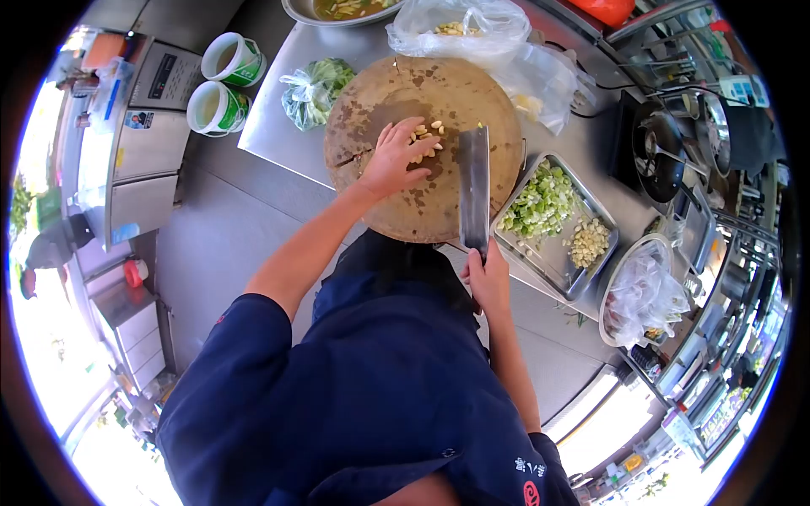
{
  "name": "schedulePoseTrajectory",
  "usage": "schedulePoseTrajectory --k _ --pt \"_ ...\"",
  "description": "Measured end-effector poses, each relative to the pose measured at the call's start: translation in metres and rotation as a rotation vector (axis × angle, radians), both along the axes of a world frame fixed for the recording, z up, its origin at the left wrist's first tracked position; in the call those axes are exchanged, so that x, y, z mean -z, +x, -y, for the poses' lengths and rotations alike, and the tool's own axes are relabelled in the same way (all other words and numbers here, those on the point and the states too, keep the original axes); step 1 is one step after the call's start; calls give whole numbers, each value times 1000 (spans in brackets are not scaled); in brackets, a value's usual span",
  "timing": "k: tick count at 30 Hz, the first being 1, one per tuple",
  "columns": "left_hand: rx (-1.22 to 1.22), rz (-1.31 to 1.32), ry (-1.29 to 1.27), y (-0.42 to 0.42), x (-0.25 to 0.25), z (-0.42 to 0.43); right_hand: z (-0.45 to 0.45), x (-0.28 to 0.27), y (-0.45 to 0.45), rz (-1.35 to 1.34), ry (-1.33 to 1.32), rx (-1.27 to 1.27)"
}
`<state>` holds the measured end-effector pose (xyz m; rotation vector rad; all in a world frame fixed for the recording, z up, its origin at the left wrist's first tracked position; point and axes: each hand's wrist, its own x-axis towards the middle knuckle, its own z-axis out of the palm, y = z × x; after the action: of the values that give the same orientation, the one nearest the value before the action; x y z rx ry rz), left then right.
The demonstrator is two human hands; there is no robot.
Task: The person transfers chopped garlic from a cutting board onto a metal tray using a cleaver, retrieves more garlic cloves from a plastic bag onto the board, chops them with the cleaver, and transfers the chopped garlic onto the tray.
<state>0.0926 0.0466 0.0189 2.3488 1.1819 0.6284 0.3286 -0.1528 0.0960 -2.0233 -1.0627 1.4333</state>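
Observation:
A round wooden chopping board point(380, 101) sits on the steel table in front of me. On it lies a small group of pale garlic cloves point(436, 126). My left hand point(398, 160) reaches over the cloves with its fingers spread, partly covering them. My right hand point(488, 274) is wrapped round the handle of a cleaver point(475, 181). The cleaver's broad blade points away from me across the right part of the board, to the right of the cloves. A yellow-green scrap lies by the blade's far end.
To the right, a steel tray point(553, 274) holds chopped greens point(540, 201) and chopped garlic point(588, 242). Beyond the board are plastic bags point(460, 38) and a metal bowl point(337, 21). Bagged greens point(316, 91) lie left. A bowl with plastic bags point(645, 291) and a wok point(658, 152) stand farther right.

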Motion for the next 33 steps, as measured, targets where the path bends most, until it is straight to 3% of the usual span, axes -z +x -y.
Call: schedulePoseTrajectory --k 1,3,6,10,18,27,33 --pt "14 2 2 1 -1 -1 2 11 2 2 2 14" --pt "-80 161 -125 2 -2 -8 0 21 -2 411 266 -133" --pt "-26 34 11 18 2 -23 -8 5 -18 347 209 -48" --pt "130 129 -53 18 22 -39 -16 -3 -36 423 132 -14" --pt "48 222 -62 14 8 -32 -19 -36 -61 451 142 22" --pt "0 59 34 26 15 -34 -20 -24 -62 461 90 -138" --pt "14 109 22 22 21 -34 -39 -1 -73 523 109 -177"
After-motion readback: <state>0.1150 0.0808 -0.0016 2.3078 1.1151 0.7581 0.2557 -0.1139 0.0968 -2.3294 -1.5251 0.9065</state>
